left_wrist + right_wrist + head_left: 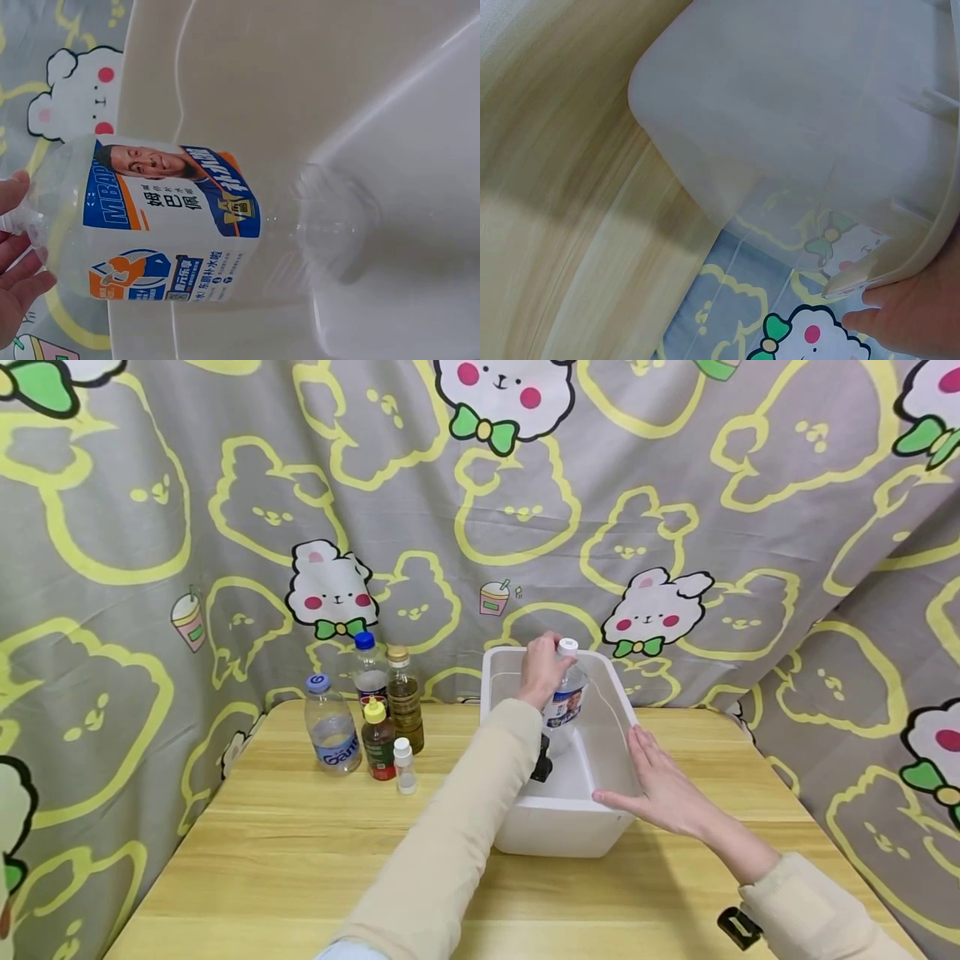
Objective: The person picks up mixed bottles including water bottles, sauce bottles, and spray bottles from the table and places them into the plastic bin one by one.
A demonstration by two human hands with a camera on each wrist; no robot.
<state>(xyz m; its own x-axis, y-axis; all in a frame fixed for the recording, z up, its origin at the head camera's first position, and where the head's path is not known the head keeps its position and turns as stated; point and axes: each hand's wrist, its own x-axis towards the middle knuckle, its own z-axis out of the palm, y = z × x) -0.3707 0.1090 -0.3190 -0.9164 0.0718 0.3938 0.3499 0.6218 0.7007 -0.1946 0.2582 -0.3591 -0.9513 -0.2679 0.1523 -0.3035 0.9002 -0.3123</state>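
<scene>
My left hand [543, 670] holds a clear plastic bottle [567, 697] by its neck, just under the white cap [567, 647]. The bottle is upright inside a white plastic bin [555, 835]. In the left wrist view, the bottle [169, 217] shows a blue, white and orange label and its base is near the bin floor; I cannot tell if they touch. On the bin's right side rests my right hand [667, 787], fingers straight along the rim and thumb at the front corner. The right wrist view shows fingertips [885, 300] against the bin's edge.
Left of the bin stand a blue-capped bottle [334, 735], another bottle with a blue cap [367, 672], a brown oil bottle [407, 710], a yellow-topped sauce bottle [378, 747] and a small white-capped bottle [405, 772]. A patterned curtain [420, 527] surrounds the wooden table [300, 877].
</scene>
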